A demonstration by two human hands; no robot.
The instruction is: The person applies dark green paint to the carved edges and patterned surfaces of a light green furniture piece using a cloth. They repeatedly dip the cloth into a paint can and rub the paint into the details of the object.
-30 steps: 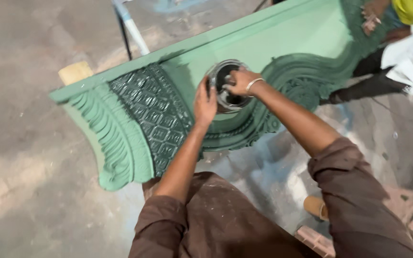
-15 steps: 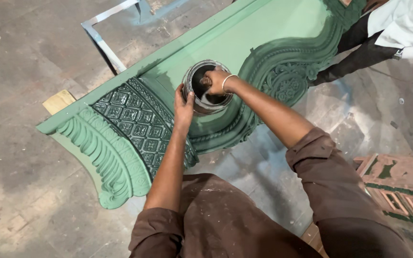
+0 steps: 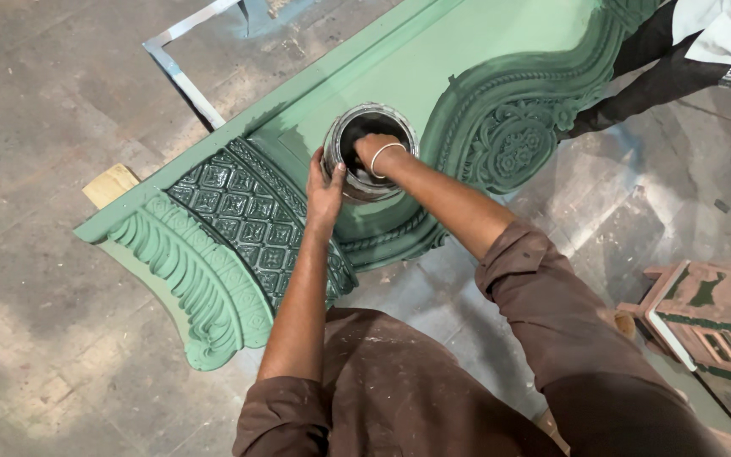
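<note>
The paint tin sits on the flat pale-green middle of the carved green panel, which lies on the concrete floor; the tin is round, metal, its inside dark and its wall smeared with paint; no label or print can be made out on it from here. The left hand is up against the near wall of the tin, fingers curled on the rim and grasping it, steadying it; the right hand, a thin bangle at the wrist, is down inside the mouth of the tin, fingers bunched, and whether they clasp a rag or brush I cannot tell. Risks as I judge them: the tin stands on a painted face, so a tug from the hand inside could tip it and flood the carving; a wet hand coming out could drip on the finished pale field; the sleeve could drag across fresh paint. Outward now: the dark lattice carving just beside the left forearm; a scrolled rosette beyond the tin; a small yellow block under the panel's corner; a metal frame on the floor behind; another person's dark trousers at the far edge; pink moulded pieces to the right; no signs or packages in view.
</note>
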